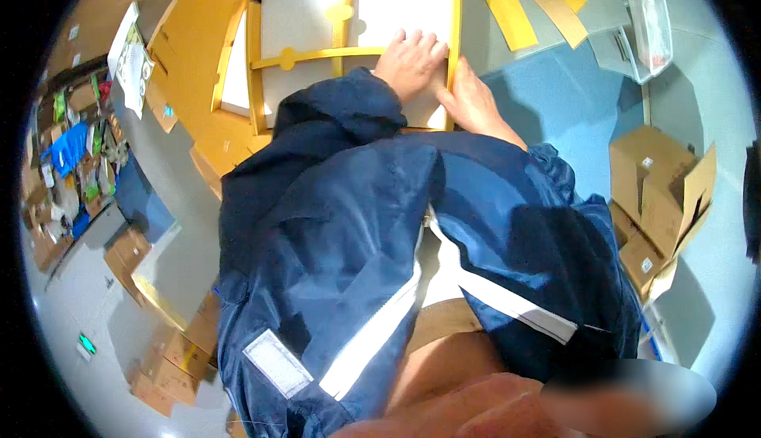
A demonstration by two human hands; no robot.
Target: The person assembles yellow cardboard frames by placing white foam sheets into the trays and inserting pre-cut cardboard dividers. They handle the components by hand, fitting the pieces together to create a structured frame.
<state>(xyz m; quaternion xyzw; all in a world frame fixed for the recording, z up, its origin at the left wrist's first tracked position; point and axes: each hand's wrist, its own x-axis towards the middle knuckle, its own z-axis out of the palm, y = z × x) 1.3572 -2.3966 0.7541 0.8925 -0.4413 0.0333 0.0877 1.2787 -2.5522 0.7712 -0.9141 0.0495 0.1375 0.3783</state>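
Observation:
A shallow yellow cardboard frame (455, 10), divided by yellow strips (309, 56) over white panels (309, 10), lies in front of me. My left hand (411, 64) rests inside its near right compartment, palm down, with fingers stretched out close to the right wall. Outside that wall is my right hand (479, 105); its thumb reaches over the yellow edge and its fingers lie along the outer face, so the wall sits between them. Navy sleeves cover both arms. The fingertips of my right hand are partly hidden behind the wall.
Loose yellow cardboard strips (507, 14) lie beyond the frame on the right. Clear plastic bins (652, 34) stand at far right, with an opened brown carton (654, 172) nearer. A large yellow cardboard sheet (190, 34) and a cluttered heap (75, 153) are on the left.

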